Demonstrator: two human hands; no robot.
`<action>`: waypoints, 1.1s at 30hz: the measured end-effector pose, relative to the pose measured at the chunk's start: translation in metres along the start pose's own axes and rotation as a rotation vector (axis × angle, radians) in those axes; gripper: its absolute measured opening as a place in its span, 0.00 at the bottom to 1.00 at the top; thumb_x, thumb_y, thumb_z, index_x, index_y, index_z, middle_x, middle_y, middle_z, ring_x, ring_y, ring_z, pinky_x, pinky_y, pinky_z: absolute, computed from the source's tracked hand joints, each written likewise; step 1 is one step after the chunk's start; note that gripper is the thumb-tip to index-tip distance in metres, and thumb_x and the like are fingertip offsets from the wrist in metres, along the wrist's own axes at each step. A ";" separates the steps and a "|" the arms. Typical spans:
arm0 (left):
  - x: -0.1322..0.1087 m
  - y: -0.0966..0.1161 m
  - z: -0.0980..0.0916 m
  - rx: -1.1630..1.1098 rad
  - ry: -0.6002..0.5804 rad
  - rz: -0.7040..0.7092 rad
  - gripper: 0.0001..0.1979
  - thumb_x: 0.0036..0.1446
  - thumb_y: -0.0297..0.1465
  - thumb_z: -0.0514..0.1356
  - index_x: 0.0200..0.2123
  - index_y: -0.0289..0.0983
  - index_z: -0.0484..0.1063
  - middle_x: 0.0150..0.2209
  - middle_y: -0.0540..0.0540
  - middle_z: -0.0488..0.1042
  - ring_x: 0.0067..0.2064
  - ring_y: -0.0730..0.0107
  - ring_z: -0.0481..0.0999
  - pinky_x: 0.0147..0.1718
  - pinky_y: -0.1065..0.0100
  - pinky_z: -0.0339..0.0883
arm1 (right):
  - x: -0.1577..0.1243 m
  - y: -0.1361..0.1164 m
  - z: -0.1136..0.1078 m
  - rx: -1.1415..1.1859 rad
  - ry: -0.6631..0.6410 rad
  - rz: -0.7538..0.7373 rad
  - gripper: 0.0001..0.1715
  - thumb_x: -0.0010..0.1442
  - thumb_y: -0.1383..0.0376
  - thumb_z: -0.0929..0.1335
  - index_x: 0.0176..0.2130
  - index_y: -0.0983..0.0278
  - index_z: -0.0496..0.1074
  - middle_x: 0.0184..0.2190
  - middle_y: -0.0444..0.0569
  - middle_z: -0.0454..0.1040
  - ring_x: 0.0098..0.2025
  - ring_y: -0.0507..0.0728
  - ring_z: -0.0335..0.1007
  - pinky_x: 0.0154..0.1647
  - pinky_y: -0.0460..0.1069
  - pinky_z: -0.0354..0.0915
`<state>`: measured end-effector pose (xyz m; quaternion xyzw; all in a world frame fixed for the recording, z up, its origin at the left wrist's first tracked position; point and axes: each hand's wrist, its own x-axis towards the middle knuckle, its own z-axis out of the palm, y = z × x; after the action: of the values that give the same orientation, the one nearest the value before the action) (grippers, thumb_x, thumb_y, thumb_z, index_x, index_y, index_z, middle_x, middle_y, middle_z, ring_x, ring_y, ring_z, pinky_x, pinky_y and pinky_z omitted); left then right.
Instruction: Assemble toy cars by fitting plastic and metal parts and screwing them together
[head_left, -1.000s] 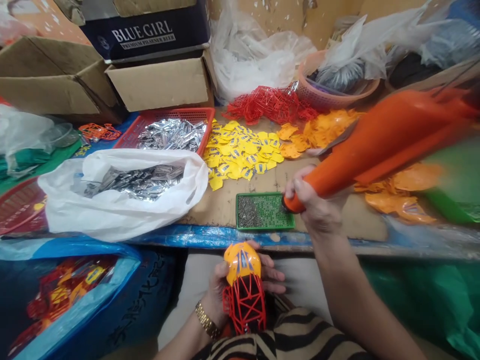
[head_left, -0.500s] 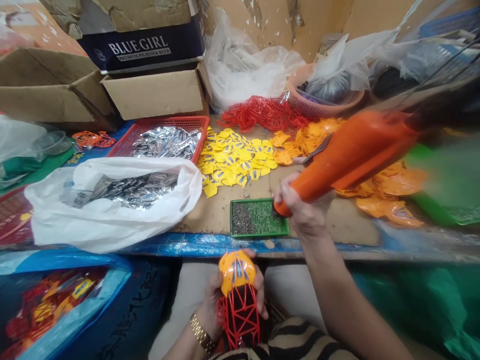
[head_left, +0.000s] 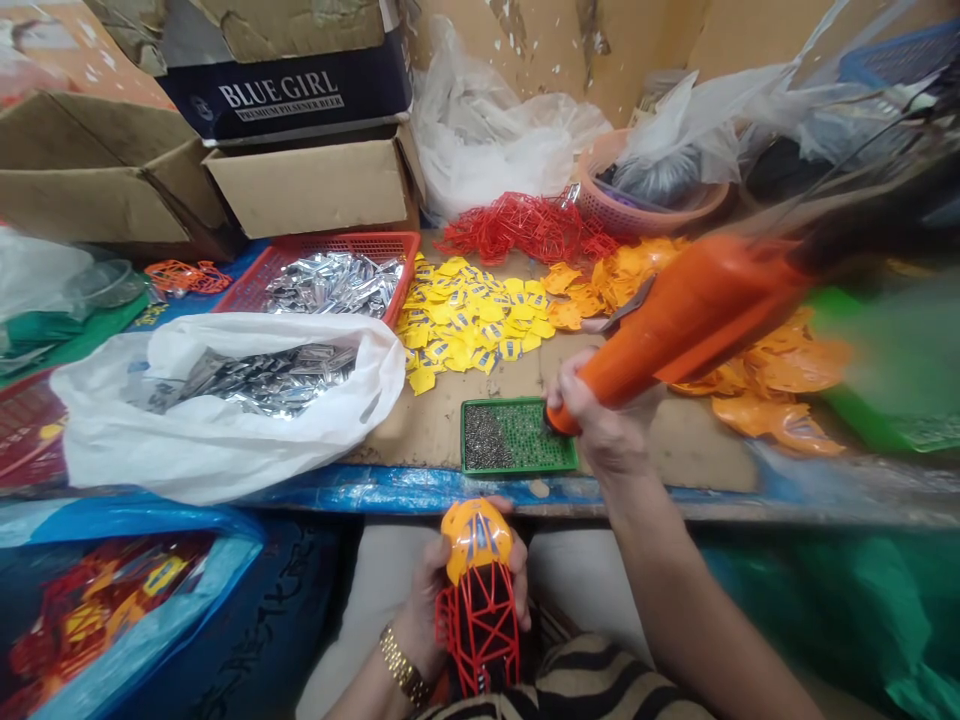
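Observation:
My left hand [head_left: 429, 590] is wrapped round a toy car body [head_left: 478, 590], made of an orange shell at the front and a red lattice frame behind it. The body lies above my lap, its orange end towards the table. My right hand [head_left: 611, 425] grips an orange electric screwdriver [head_left: 675, 320], tilted with its tip down at the left. That tip is over the right side of a small green tray [head_left: 517, 468]. Tiny screws [head_left: 486, 440] are heaped in the tray's left part and thinly spread in its right.
Yellow printed pieces [head_left: 476, 310], orange shells [head_left: 787, 370] and red lattice frames [head_left: 525, 225] lie across the table. On the left, silvery parts fill a red basket [head_left: 409, 270] and a white bag [head_left: 337, 435]. A blue bag [head_left: 247, 570] stands below; cardboard boxes [head_left: 307, 185] stand behind.
The toy car body has shifted very slightly to the right in my left hand. The screwdriver's rear has dipped a little, while its tip stays over the green tray.

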<state>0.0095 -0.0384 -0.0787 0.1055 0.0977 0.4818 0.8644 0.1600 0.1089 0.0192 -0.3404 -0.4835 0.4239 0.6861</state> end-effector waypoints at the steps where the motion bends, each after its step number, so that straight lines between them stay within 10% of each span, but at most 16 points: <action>1: 0.000 0.001 0.001 0.001 0.002 0.004 0.31 0.54 0.52 0.62 0.54 0.40 0.67 0.38 0.41 0.74 0.31 0.61 0.78 0.30 0.63 0.75 | 0.000 -0.001 0.000 -0.008 0.002 -0.002 0.25 0.51 0.66 0.74 0.47 0.57 0.66 0.23 0.36 0.70 0.20 0.51 0.65 0.22 0.49 0.69; 17: 0.009 0.011 0.028 0.001 0.201 0.024 0.26 0.57 0.51 0.58 0.50 0.39 0.70 0.35 0.43 0.73 0.30 0.62 0.78 0.29 0.62 0.75 | -0.008 -0.040 0.010 0.202 0.006 -0.005 0.09 0.53 0.69 0.74 0.30 0.60 0.70 0.24 0.37 0.67 0.21 0.47 0.66 0.27 0.48 0.69; 33: 0.004 0.004 0.027 -0.104 0.261 0.014 0.23 0.53 0.45 0.64 0.49 0.40 0.72 0.33 0.43 0.79 0.31 0.56 0.80 0.30 0.62 0.72 | -0.050 -0.067 0.041 0.332 -0.342 0.219 0.14 0.58 0.59 0.74 0.31 0.61 0.67 0.23 0.37 0.64 0.23 0.47 0.65 0.29 0.47 0.69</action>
<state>0.0155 -0.0352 -0.0519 -0.0024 0.1832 0.5019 0.8453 0.1290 0.0383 0.0719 -0.1970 -0.4765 0.6205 0.5908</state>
